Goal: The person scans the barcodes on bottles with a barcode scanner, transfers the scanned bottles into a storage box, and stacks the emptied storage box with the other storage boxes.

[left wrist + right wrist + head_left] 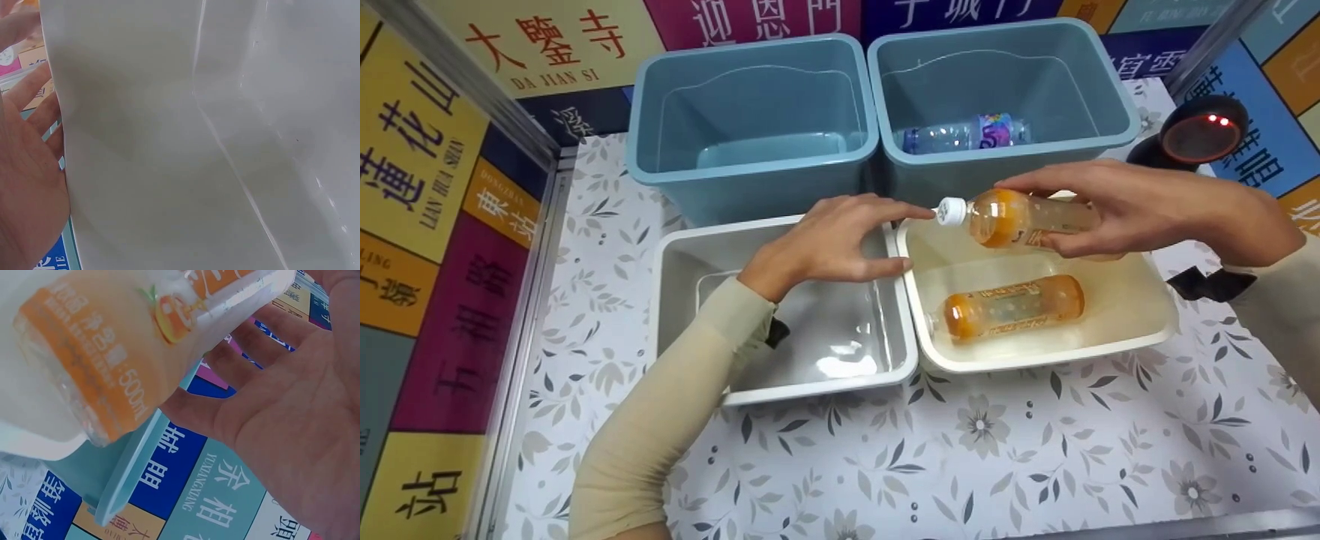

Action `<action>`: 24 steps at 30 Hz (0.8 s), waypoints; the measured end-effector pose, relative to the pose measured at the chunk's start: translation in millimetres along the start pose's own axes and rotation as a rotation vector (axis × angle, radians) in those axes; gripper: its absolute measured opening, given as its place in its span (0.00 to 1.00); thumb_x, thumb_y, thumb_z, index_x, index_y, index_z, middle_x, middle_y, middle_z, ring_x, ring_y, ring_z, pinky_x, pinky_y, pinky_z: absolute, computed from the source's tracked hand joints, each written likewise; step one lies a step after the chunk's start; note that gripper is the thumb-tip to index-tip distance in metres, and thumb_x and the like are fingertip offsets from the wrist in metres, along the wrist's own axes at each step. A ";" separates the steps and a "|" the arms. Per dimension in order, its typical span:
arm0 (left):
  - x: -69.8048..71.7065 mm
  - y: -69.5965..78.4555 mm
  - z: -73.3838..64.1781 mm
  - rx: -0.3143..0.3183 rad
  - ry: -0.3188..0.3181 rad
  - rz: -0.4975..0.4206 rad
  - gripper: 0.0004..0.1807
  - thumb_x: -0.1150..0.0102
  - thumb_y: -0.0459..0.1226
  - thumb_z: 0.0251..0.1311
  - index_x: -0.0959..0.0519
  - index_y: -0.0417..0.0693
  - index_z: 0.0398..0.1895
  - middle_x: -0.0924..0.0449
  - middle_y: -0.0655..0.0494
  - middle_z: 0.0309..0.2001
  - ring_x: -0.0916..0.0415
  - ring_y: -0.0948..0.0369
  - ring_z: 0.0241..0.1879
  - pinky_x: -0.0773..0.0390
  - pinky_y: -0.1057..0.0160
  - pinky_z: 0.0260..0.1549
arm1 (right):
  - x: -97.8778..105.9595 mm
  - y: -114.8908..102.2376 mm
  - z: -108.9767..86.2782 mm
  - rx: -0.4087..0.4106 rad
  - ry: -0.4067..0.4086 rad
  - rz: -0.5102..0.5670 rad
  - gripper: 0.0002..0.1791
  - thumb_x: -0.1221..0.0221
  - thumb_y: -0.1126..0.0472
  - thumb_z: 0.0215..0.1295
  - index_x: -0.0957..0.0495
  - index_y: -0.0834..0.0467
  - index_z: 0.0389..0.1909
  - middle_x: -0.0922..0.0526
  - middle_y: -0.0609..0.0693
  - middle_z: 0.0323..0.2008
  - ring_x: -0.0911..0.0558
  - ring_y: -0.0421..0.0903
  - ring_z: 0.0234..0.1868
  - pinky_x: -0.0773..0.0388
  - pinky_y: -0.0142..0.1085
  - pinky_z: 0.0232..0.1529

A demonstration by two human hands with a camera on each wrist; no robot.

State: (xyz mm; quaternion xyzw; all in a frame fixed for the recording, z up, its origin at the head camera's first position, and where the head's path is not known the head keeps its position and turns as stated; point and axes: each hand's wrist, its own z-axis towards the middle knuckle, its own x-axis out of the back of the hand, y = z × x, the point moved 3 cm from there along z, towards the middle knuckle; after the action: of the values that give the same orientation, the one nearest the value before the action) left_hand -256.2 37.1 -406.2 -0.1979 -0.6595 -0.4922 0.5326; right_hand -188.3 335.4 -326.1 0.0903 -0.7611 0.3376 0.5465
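Observation:
My right hand [1147, 206] grips an orange-labelled drink bottle [1001, 217] on its side, above the cream bin [1042, 358]. Its white cap [952, 211] points left. In the right wrist view, the bottle's base and label [112, 371] show close up beside the palm [292, 416]. My left hand [832, 240] reaches over the white-grey bin [825, 386], fingers extended and holding nothing. Its index fingertip is right at the cap, and its thumb tip lies by the rims between the two bins. A second orange-labelled bottle [1012, 306] lies inside the cream bin.
Behind stand two taller blue bins, the left one [750, 90] and the right one [990, 75]. A clear bottle with a colourful label [960, 137] lies in the right one. A black device with red lights [1204, 135] stands at the right. Printed panels enclose the floral tabletop [960, 465].

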 end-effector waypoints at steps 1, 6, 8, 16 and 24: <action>0.0 0.1 0.0 -0.001 -0.001 -0.001 0.35 0.50 0.67 0.58 0.38 0.85 0.72 0.33 0.81 0.69 0.31 0.65 0.67 0.28 0.54 0.58 | 1.0 -0.3 -0.5 0.009 0.006 0.003 0.45 0.30 0.60 0.59 0.39 0.35 0.75 0.26 0.35 0.64 0.25 0.32 0.54 0.34 0.16 0.55; -0.1 0.3 0.0 -0.007 -0.001 0.004 0.35 0.51 0.68 0.58 0.39 0.86 0.72 0.34 0.82 0.70 0.32 0.65 0.67 0.28 0.54 0.58 | 4.9 0.2 -3.3 -0.007 0.019 0.019 0.44 0.31 0.60 0.61 0.39 0.35 0.75 0.26 0.34 0.65 0.24 0.33 0.53 0.30 0.16 0.52; -0.1 0.2 0.2 -0.008 -0.003 0.006 0.35 0.51 0.68 0.58 0.39 0.87 0.72 0.34 0.82 0.70 0.31 0.65 0.67 0.28 0.55 0.58 | 5.8 1.2 -4.6 -0.030 0.019 0.018 0.44 0.32 0.59 0.62 0.40 0.34 0.75 0.27 0.33 0.66 0.24 0.33 0.54 0.29 0.17 0.52; -0.1 0.3 0.4 0.006 -0.008 -0.002 0.35 0.51 0.68 0.58 0.38 0.85 0.72 0.33 0.80 0.70 0.32 0.65 0.68 0.28 0.53 0.59 | 10.1 2.8 -8.5 -0.044 0.037 0.021 0.42 0.33 0.59 0.64 0.40 0.34 0.75 0.25 0.36 0.64 0.23 0.34 0.51 0.22 0.24 0.47; -0.6 -0.2 -0.5 0.012 -0.004 0.003 0.35 0.52 0.69 0.58 0.38 0.85 0.72 0.33 0.80 0.70 0.33 0.66 0.68 0.29 0.53 0.59 | 12.8 5.0 -10.6 -0.053 0.059 0.026 0.42 0.31 0.58 0.62 0.39 0.33 0.74 0.24 0.37 0.63 0.23 0.34 0.52 0.23 0.21 0.46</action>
State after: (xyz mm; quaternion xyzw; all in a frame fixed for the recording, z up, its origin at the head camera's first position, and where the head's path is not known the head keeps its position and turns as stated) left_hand -255.8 36.7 -406.9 -0.1968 -0.6632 -0.4872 0.5330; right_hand -187.6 348.6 -315.0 0.0559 -0.7543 0.3269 0.5666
